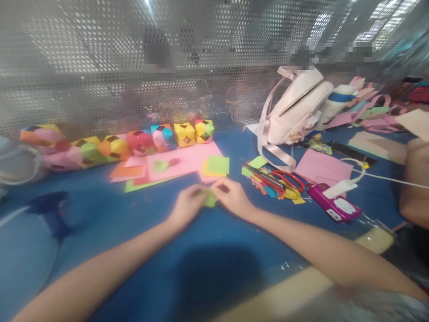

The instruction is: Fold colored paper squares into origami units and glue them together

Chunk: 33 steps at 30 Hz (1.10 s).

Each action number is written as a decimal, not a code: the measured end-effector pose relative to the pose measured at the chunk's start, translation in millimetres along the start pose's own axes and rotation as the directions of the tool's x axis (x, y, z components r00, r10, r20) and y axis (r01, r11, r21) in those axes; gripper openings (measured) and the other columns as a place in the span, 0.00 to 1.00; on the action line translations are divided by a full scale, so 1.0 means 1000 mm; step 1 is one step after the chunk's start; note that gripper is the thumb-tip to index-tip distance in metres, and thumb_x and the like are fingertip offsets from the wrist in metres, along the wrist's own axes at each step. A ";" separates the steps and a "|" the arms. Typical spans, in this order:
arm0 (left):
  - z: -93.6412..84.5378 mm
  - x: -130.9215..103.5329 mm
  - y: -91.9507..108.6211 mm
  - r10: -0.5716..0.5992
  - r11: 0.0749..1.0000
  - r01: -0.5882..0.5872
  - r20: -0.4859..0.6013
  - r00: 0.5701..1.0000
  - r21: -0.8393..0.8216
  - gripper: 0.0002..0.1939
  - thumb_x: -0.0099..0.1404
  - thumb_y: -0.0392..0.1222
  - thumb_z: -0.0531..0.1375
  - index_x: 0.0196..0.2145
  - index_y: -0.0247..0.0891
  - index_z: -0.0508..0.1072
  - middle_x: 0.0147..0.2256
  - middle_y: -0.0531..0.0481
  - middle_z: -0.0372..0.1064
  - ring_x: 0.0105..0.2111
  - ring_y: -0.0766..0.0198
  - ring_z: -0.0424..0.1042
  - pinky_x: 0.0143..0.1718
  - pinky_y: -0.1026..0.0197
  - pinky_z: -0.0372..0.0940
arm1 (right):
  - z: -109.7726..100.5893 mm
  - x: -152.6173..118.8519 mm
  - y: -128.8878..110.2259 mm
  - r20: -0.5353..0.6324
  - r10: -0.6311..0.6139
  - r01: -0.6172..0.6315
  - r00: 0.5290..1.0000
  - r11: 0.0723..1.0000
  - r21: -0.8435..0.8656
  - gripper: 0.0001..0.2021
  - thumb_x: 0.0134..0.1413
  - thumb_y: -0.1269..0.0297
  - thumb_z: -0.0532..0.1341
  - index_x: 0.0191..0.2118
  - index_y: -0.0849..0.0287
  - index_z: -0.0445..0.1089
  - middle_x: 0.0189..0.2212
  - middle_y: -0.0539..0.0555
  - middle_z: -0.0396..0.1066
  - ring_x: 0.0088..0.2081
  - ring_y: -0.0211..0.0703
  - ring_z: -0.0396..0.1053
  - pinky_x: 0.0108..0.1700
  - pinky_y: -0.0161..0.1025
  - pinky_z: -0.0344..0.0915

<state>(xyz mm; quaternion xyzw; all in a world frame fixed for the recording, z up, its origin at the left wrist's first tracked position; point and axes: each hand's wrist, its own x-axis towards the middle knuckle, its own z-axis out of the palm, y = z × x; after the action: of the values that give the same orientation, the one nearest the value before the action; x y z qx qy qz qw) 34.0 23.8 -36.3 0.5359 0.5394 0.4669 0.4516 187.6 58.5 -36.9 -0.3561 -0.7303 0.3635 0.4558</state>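
Between my fingers, over the blue table, is a small piece of green paper (210, 199). My left hand (188, 203) pinches its left side, somewhat blurred. My right hand (234, 197) is closed on the right side, thumb and forefinger together. Whether the paper is folded, I cannot make out. Just beyond my hands lies a stack of square paper sheets, green on top (217, 165), beside large pink sheets (187, 158). Behind these stands a row of colourful folded-paper cubes, one of them yellow (184, 135).
Right of my hands lie red-handled scissors (288, 179) on paper scraps, and a purple device (335, 203) with a white cable. A pale pink bag (295, 107) leans by the perforated metal panel (117, 53). Another person's arm (415, 179) rests at the right; a dark blue object (53, 210) stands left.
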 end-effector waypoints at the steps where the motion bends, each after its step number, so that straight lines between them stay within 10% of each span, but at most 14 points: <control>1: 0.000 0.000 0.000 -0.007 1.000 0.007 -0.011 1.000 0.009 0.06 0.55 0.41 0.60 0.28 0.36 0.73 0.27 0.52 0.72 0.27 0.66 0.69 0.28 0.67 0.62 | 0.000 0.000 0.000 0.008 0.009 -0.009 1.000 1.000 0.004 0.06 0.51 0.67 0.56 0.26 0.59 0.64 0.24 0.49 0.67 0.27 0.37 0.65 0.31 0.34 0.62; 19: -0.009 -0.006 0.000 -0.077 0.974 0.081 -0.028 0.997 0.210 0.08 0.53 0.32 0.56 0.30 0.38 0.73 0.29 0.53 0.72 0.28 0.66 0.68 0.29 0.68 0.61 | -0.006 -0.004 -0.013 0.193 0.200 -0.218 0.961 0.973 0.076 0.04 0.51 0.67 0.58 0.27 0.59 0.65 0.23 0.47 0.68 0.26 0.33 0.65 0.29 0.29 0.62; 33: -0.006 -0.003 0.002 -0.014 0.982 0.032 -0.100 0.995 0.186 0.07 0.51 0.37 0.59 0.30 0.35 0.72 0.29 0.51 0.72 0.28 0.64 0.69 0.31 0.64 0.63 | 0.000 -0.005 -0.003 0.086 0.058 -0.065 0.995 0.995 0.075 0.07 0.49 0.64 0.60 0.25 0.59 0.63 0.21 0.48 0.68 0.24 0.34 0.65 0.27 0.31 0.62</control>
<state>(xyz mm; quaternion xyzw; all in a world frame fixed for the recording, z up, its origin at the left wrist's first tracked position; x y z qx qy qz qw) 27.9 21.0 -33.7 0.5461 0.6087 0.4347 0.3773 189.0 52.4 -35.9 -0.3449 -0.7229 0.4201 0.4267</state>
